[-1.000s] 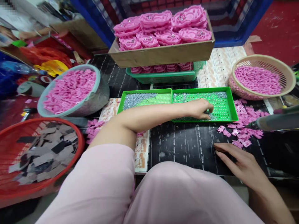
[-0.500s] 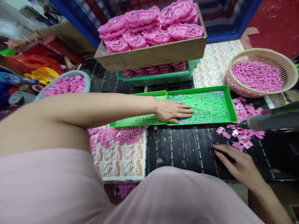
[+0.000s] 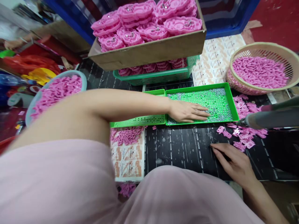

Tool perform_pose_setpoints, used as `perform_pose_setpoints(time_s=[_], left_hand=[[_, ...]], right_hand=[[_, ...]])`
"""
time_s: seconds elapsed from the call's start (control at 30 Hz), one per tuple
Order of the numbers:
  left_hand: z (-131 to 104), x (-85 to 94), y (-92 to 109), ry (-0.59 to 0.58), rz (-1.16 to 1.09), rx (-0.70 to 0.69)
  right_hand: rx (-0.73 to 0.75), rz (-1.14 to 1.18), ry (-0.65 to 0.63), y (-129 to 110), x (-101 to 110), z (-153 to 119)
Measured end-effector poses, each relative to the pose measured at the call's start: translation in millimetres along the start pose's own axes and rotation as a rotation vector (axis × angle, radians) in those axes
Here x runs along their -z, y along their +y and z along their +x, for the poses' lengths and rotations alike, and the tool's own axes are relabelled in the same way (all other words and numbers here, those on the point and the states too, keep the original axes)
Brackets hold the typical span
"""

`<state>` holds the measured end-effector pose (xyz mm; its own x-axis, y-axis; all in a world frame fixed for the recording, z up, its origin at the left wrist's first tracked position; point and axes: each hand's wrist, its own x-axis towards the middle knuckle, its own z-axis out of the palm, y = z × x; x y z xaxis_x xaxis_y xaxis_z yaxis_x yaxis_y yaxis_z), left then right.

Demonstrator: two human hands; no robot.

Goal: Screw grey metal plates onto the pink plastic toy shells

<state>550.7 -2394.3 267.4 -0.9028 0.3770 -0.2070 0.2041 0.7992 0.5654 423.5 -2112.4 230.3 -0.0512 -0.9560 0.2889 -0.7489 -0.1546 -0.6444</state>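
Note:
My left hand (image 3: 188, 111) lies flat, fingers stretched out, on the small silvery metal pieces (image 3: 219, 115) spread over the floor of a green perforated tray (image 3: 198, 88). My left forearm crosses a second green tray (image 3: 140, 120) joined at the left and hides part of it. On the black table covering (image 3: 177, 149) rests my right hand (image 3: 233, 161), thumb and index finger close together near the tips. Whether anything small sits between them I cannot make out. Just beyond that hand lie loose flat pink plastic parts (image 3: 245, 133).
A cardboard box (image 3: 149, 51) of pink plastic shells stands above a teal basket (image 3: 154, 77). A beige basket (image 3: 263, 90) of small pink pieces is at right, near a grey screwdriver-like tool (image 3: 271, 118). At left is a pale blue basin (image 3: 85, 82); small pink parts (image 3: 128, 135) lie below the trays.
My left hand has slid to the right across the tray, over the metal pieces. My right hand has hardly moved. The view has shifted slightly.

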Motion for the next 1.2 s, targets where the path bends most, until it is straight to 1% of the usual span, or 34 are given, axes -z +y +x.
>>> perform_pose_setpoints(time_s=[0.07, 0.13, 0.17, 0.23, 0.27, 0.33, 0.4, 0.47, 0.53, 0.57, 0.6, 0.63, 0.67, 0.73, 0.8, 0.83, 0.87, 0.9, 0.93, 0.97, 1.0, 1.03, 1.13, 1.17, 1.2], left_hand=[[-35.8, 2.2, -0.1, 0.007, -0.081, 0.040], [-57.1, 1.7, -1.8, -0.046, -0.053, 0.114], [-60.8, 0.4, -3.2, -0.064, -0.022, 0.126], [-56.0, -3.4, -7.1, -0.061, 0.044, 0.110], [-48.6, -5.5, -9.4, -0.035, 0.072, 0.089], [-26.3, -8.8, -13.4, 0.049, 0.127, 0.044], [3.6, -10.4, -15.4, 0.142, 0.198, -0.013], [37.0, -10.6, -14.9, 0.212, 0.292, -0.081], [65.5, -10.2, -13.0, 0.249, 0.366, -0.096], [74.4, -10.1, -11.9, 0.266, 0.381, -0.097], [78.0, -10.2, -11.0, 0.271, 0.383, -0.103], [75.5, -10.4, -10.3, 0.267, 0.371, -0.110], [67.0, -10.6, -9.9, 0.252, 0.346, -0.113], [35.4, -10.4, -9.2, 0.175, 0.264, -0.091], [-4.4, -8.9, -8.3, 0.056, 0.149, 0.008], [-22.2, -8.0, -7.7, -0.008, 0.095, 0.067], [-36.1, -7.3, -6.9, -0.046, 0.049, 0.117], [-44.8, -7.0, -6.3, -0.066, 0.020, 0.148], [-47.5, -7.5, -5.8, -0.065, 0.013, 0.161], [-44.2, -8.6, -5.5, -0.046, 0.029, 0.151], [-35.2, -10.2, -5.7, -0.015, 0.063, 0.122], [-21.8, -12.0, -6.1, 0.027, 0.110, 0.083], [28.3, -15.5, -8.1, 0.154, 0.236, -0.030], [41.6, -15.4, -8.5, 0.155, 0.260, -0.055], [49.9, -14.7, -8.7, 0.132, 0.273, -0.081]], right_hand=[[0.009, 0.004, 0.006, 0.6, -0.5, -0.3], [0.015, 0.005, 0.015, 1.0, -1.0, 0.1], [0.016, 0.004, 0.020, 1.0, -1.3, 0.6], [0.015, 0.006, 0.025, 0.9, -2.0, 1.8], [0.016, 0.009, 0.025, 0.7, -2.3, 2.4], [0.011, 0.013, 0.025, 0.3, -2.7, 3.6], [-0.002, 0.014, 0.025, -0.2, -2.8, 4.6], [-0.013, 0.012, 0.020, -0.6, -2.7, 5.5], [-0.010, 0.013, 0.019, -0.9, -2.7, 6.1], [-0.007, 0.012, 0.019, -0.8, -2.8, 6.1], [-0.005, 0.009, 0.020, -0.7, -2.9, 6.0], [-0.002, 0.006, 0.021, -0.5, -3.1, 5.7], [0.002, 0.002, 0.022, -0.2, -3.4, 5.1], [0.006, -0.001, 0.022, 0.8, -3.8, 3.7], [0.007, 0.003, 0.023, 1.6, -4.1, 2.6], [0.005, 0.006, 0.023, 1.9, -4.2, 2.4], [0.001, 0.009, 0.024, 2.0, -4.2, 2.4], [-0.003, 0.011, 0.024, 2.0, -4.2, 2.6], [-0.004, 0.013, 0.023, 1.8, -4.3, 3.0], [-0.008, 0.012, 0.022, 1.6, -4.3, 3.6], [-0.006, 0.011, 0.023, 1.4, -4.4, 4.2], [-0.005, 0.009, 0.023, 1.1, -4.4, 4.7], [0.001, 0.001, 0.021, 0.4, -4.0, 5.3], [0.003, 0.000, 0.020, 0.2, -3.8, 5.2], [0.007, -0.002, 0.020, 0.1, -3.7, 4.8]])
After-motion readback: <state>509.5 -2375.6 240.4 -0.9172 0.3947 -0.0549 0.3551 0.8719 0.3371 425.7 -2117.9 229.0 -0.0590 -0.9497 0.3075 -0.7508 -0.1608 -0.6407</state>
